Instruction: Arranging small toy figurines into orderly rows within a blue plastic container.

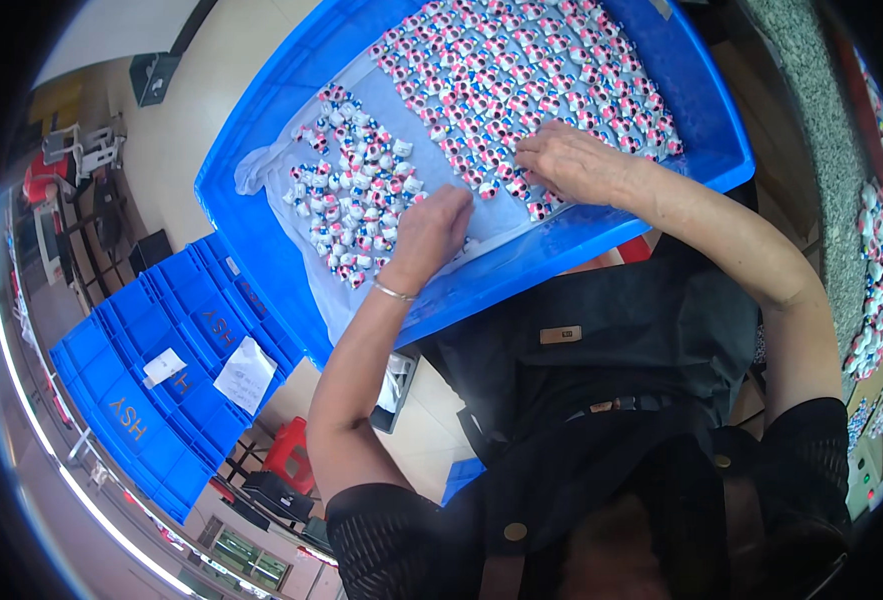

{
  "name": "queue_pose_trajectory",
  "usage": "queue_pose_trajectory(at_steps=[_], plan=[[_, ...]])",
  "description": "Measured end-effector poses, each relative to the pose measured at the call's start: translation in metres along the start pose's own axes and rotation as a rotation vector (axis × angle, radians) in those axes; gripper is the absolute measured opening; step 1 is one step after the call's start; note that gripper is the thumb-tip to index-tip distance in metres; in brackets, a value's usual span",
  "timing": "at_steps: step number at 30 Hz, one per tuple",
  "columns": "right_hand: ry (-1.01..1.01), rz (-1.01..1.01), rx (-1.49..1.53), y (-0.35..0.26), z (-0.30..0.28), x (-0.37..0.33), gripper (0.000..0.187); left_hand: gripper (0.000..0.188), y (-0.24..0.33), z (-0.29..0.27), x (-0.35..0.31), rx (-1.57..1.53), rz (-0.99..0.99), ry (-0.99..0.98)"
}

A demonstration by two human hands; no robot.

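A large blue plastic tray (223,180) lies in front of me, lined with a pale cloth (296,262). Small white, pink and blue figurines (501,85) stand in close rows over its right part. On the left, more of them lie in a loose heap (361,180). My left hand (434,232) is closed at the heap's right edge, over a bare strip of cloth; whatever its fingers hold is hidden. At the near edge of the rows is my right hand (573,162), its bent fingers drawn together against the figurines; what they pinch cannot be made out.
Stacked blue crates (151,350) with paper slips stand to the left of the tray. A red stool (288,455) is below them. Along the right runs a grey speckled edge (811,130), with more figurines (876,280) beyond it. A dark apron (611,330) covers my lap.
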State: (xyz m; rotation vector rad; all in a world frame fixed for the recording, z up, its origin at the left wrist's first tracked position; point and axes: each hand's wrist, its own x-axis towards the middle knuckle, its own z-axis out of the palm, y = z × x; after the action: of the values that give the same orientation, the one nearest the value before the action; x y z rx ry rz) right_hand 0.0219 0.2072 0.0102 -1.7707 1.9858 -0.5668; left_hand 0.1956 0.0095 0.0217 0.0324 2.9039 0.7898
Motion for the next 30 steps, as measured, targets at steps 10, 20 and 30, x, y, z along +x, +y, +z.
queue_pose_trajectory(at_steps=[10, 20, 30], plan=[[-0.004, -0.006, 0.005, -0.001, -0.002, 0.005, 0.016, 0.022, -0.009, 0.009, -0.007, 0.003, 0.299, -0.440], [-0.012, -0.006, 0.001, 0.001, -0.007, 0.005, 0.014, 0.033, 0.005, -0.018, -0.012, -0.279, 0.044, -0.233], [0.108, -0.057, 0.006, 0.001, -0.003, 0.001, 0.007, 0.035, 0.010, 0.009, 0.019, 0.091, 0.515, -0.273]])
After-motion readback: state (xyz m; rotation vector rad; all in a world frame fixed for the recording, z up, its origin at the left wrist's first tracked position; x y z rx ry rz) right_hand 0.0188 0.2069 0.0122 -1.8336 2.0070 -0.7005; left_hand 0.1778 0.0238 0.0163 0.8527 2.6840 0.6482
